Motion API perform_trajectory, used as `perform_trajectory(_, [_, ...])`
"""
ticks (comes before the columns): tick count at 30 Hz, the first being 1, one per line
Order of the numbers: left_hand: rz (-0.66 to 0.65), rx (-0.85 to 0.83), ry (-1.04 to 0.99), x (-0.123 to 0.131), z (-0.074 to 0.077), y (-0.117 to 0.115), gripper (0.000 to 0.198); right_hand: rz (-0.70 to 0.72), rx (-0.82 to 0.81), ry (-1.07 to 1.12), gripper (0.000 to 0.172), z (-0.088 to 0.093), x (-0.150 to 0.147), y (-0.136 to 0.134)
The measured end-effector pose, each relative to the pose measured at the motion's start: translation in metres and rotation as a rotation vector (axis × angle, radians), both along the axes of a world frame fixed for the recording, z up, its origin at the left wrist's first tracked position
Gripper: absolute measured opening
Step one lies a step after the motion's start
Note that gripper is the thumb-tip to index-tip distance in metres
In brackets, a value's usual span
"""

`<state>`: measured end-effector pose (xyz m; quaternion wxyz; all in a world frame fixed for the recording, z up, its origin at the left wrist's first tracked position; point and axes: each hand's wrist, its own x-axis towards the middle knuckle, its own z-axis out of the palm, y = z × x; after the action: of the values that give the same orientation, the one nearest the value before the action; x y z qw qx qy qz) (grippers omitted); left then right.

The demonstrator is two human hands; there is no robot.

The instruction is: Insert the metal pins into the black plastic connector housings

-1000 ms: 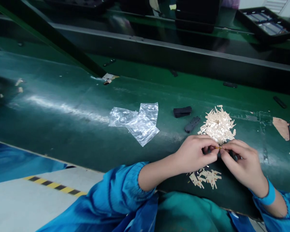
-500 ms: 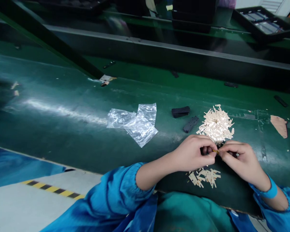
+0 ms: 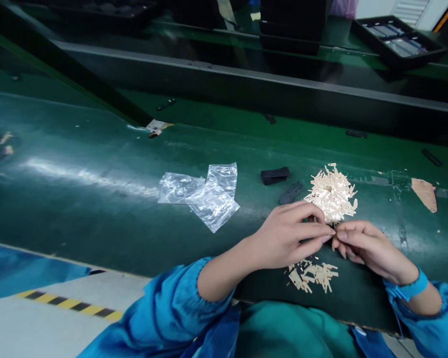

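My left hand [image 3: 289,233] and my right hand [image 3: 369,246] meet at their fingertips, both closed in a pinch. Whatever lies between the tips is too small and hidden to name. Just beyond them is a large heap of small cream-coloured flat pieces [image 3: 330,191]. Closer to my body, a smaller scatter of similar pieces [image 3: 321,273] lies below my left hand. Left of the heap sit a stack of thin black plates [image 3: 275,175] and another black perforated piece [image 3: 291,193], the latter just above my left knuckles.
Clear plastic bags [image 3: 212,199] lie on the green bench [image 3: 108,223]. A brown scrap [image 3: 424,194] is at the right. A dark slanted post [image 3: 97,84] meets the bench at the left. A black tray [image 3: 399,42] stands on the far surface.
My left fingers have straightened somewhat, and the fingers of my right hand have turned downward. The small yellowish bit seen earlier between the fingertips is now hidden. The view has shifted slightly.
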<state>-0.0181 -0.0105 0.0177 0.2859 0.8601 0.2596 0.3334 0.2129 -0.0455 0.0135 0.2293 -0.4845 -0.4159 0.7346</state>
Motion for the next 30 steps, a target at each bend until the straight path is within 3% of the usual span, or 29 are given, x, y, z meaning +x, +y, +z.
perform_trajectory(4, [0.075,0.001,-0.088,0.000,-0.003,0.001,0.012,-0.084,-0.047,0.067,0.024,0.004,0.002,-0.004])
perform_trajectory(9, [0.220,-0.392,-0.156,0.007,-0.003,-0.002,0.024,-0.276,0.188,-0.077,0.020,0.001,0.000,-0.009])
perform_trajectory(12, [0.170,-0.633,-0.154,0.013,-0.004,-0.004,0.022,-0.375,0.324,-0.173,0.017,0.000,-0.007,-0.012])
perform_trajectory(14, [0.147,-0.704,-0.215,0.017,-0.006,-0.007,0.020,-0.382,0.379,-0.204,0.018,-0.001,-0.012,-0.014])
perform_trajectory(18, [0.216,-0.676,-0.313,0.021,-0.009,-0.011,0.013,-0.324,0.452,-0.267,0.017,-0.005,-0.015,-0.017])
perform_trajectory(23, [0.231,-0.582,-0.235,0.020,-0.009,-0.012,0.012,-0.350,0.591,-0.407,0.015,-0.005,-0.012,-0.018])
perform_trajectory(30, [0.153,-0.523,-0.150,0.020,-0.008,-0.015,0.013,-0.379,0.528,-0.347,0.011,0.003,-0.013,-0.017])
